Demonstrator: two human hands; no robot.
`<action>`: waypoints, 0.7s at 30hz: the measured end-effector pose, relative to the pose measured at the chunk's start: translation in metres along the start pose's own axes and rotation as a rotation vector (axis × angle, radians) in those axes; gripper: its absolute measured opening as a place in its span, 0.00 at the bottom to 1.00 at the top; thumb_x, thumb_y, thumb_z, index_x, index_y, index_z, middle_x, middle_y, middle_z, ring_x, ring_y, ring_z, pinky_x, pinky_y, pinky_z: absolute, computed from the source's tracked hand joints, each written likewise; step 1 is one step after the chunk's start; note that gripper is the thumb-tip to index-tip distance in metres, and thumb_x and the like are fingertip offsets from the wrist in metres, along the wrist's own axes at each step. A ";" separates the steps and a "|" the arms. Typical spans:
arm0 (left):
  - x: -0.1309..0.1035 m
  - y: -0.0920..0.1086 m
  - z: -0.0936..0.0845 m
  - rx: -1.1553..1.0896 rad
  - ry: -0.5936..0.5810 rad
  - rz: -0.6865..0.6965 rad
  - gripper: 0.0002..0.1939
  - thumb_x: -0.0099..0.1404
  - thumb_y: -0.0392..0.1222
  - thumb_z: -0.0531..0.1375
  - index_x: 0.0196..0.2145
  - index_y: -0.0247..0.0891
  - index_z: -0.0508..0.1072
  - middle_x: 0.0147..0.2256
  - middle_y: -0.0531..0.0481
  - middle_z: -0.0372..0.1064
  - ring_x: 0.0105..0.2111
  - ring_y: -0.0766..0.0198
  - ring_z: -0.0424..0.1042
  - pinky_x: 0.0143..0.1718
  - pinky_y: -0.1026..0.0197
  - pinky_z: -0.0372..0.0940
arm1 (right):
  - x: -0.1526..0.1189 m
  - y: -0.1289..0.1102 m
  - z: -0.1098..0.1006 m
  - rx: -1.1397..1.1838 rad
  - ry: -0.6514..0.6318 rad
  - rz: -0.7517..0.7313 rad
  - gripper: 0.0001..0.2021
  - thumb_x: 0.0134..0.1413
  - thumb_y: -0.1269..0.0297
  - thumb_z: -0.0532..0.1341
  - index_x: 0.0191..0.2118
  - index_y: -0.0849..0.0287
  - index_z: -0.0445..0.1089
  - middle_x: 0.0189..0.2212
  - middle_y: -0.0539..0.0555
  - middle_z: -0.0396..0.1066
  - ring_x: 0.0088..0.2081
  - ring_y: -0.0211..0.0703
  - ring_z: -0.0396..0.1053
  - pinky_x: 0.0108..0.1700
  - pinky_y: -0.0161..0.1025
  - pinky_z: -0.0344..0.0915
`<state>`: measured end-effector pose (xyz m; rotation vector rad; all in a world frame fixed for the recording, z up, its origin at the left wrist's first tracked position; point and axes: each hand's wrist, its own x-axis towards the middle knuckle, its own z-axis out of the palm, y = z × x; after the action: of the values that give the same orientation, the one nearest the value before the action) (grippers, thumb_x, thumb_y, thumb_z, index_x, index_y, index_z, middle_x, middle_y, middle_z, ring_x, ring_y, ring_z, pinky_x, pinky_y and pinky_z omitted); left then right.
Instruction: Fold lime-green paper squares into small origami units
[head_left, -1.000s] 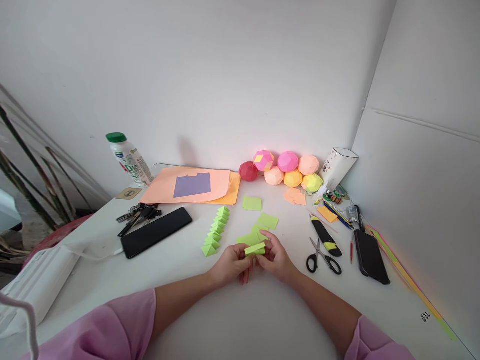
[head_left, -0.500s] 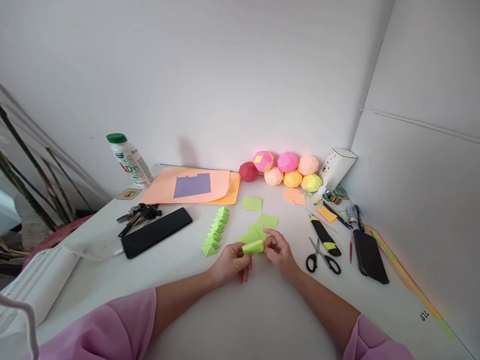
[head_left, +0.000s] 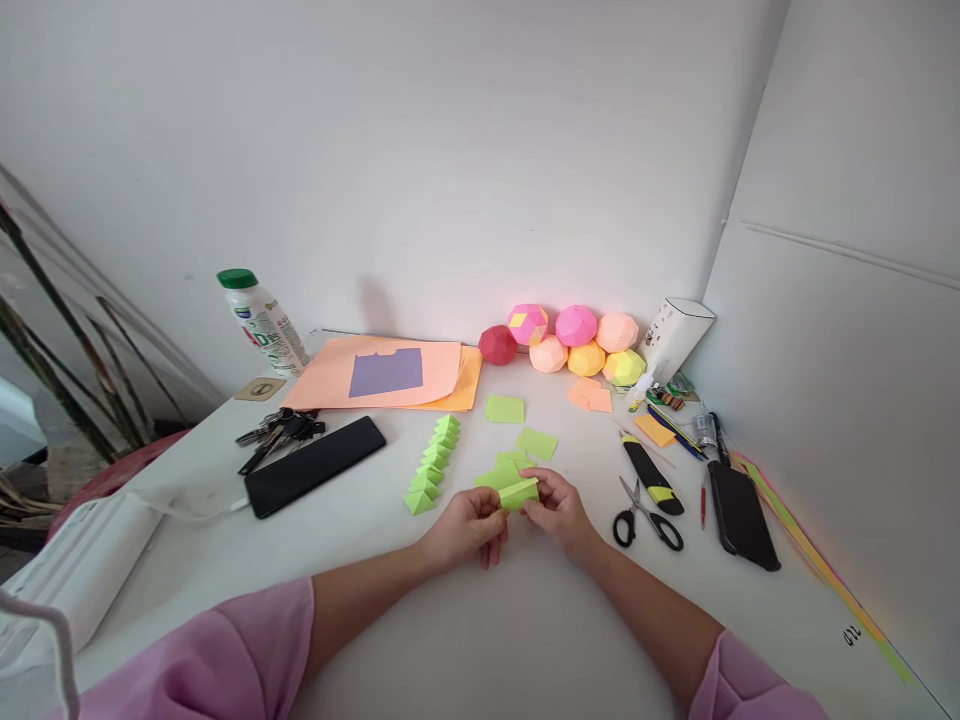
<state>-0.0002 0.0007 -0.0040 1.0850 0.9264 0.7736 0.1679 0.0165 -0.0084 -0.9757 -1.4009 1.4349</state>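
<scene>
Between my two hands is a folded piece of green paper (head_left: 519, 494), with a crease along its length. My left hand (head_left: 469, 525) pinches its left end between thumb and fingers. At the right end, the thumb and fingertips of my right hand (head_left: 559, 510) close on it too. Just behind, loose green paper slips (head_left: 495, 476) lie on the table, partly hidden by my hands. Another green slip (head_left: 537, 443) and a small green stack (head_left: 505, 408) lie farther back. Left of my hands stands a row of folded green paper pieces (head_left: 433, 465).
Scissors (head_left: 637, 515), a utility knife (head_left: 651, 472) and a phone (head_left: 742, 515) lie to the right. Faceted paper balls (head_left: 575, 327) are stacked against the wall. A black power bank (head_left: 315, 467), keys (head_left: 281, 432), orange sheets (head_left: 322, 375) and a bottle (head_left: 262, 325) are on the left.
My right hand has closed onto the right end of the green paper, which it was only beside before. The paper has shifted slightly right.
</scene>
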 end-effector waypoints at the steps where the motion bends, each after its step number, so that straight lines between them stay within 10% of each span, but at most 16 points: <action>1: 0.000 -0.001 0.000 -0.013 0.010 0.000 0.09 0.54 0.42 0.58 0.24 0.37 0.60 0.17 0.56 0.66 0.12 0.69 0.66 0.10 0.69 0.58 | 0.001 -0.001 0.000 0.005 0.032 0.000 0.16 0.42 0.70 0.60 0.42 0.58 0.65 0.23 0.47 0.67 0.25 0.35 0.64 0.27 0.33 0.60; 14: 0.003 0.000 0.002 -0.265 0.086 0.127 0.23 0.53 0.49 0.63 0.27 0.42 0.49 0.20 0.59 0.67 0.14 0.69 0.66 0.12 0.68 0.60 | -0.006 0.001 0.004 -0.043 -0.013 -0.058 0.15 0.48 0.71 0.58 0.41 0.55 0.54 0.27 0.48 0.66 0.25 0.35 0.62 0.25 0.32 0.57; 21: 0.004 -0.001 0.000 -0.265 0.087 0.099 0.19 0.54 0.51 0.62 0.30 0.41 0.54 0.20 0.61 0.65 0.12 0.71 0.63 0.12 0.68 0.59 | -0.009 0.002 0.004 -0.260 -0.048 -0.267 0.13 0.45 0.76 0.57 0.38 0.55 0.59 0.48 0.57 0.56 0.31 0.35 0.62 0.27 0.33 0.59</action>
<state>0.0013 0.0042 -0.0060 0.8748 0.8201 1.0019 0.1670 0.0069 -0.0109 -0.8777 -1.7139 1.1043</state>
